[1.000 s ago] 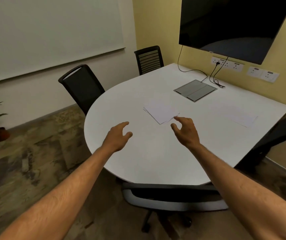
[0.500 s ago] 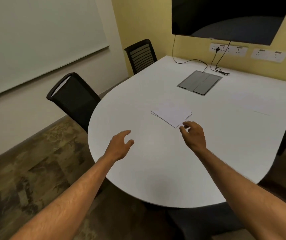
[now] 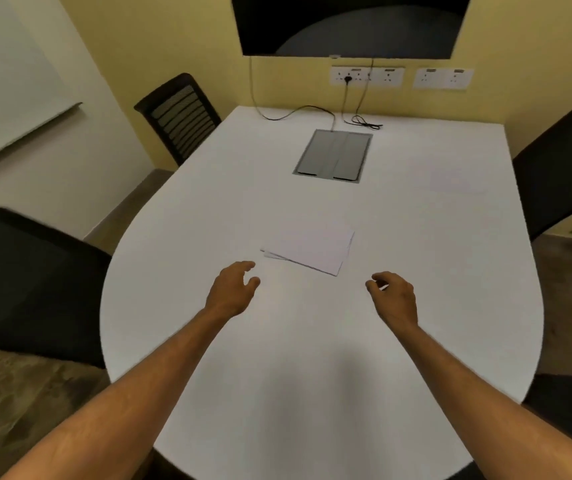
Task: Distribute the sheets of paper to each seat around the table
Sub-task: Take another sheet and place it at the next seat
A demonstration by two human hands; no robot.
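A small stack of white paper sheets (image 3: 312,249) lies near the middle of the white table (image 3: 277,393). A single sheet (image 3: 449,176) lies faintly visible at the far right, in front of the right chair. My left hand (image 3: 230,289) hovers over the table just left of and below the stack, fingers apart and empty. My right hand (image 3: 393,296) hovers to the stack's lower right, fingers loosely curled, holding nothing. Neither hand touches the paper.
Black chairs stand at the near left (image 3: 25,282), far left (image 3: 179,114) and right (image 3: 561,164). A grey cable hatch (image 3: 333,155) is set in the table, with cables (image 3: 360,123) running to wall sockets (image 3: 367,76). A dark screen (image 3: 346,22) hangs above.
The view has swung right, now facing the table's length squarely. My right hand has pulled back from the stack's corner and to the right; my left hand has moved closer to the stack.
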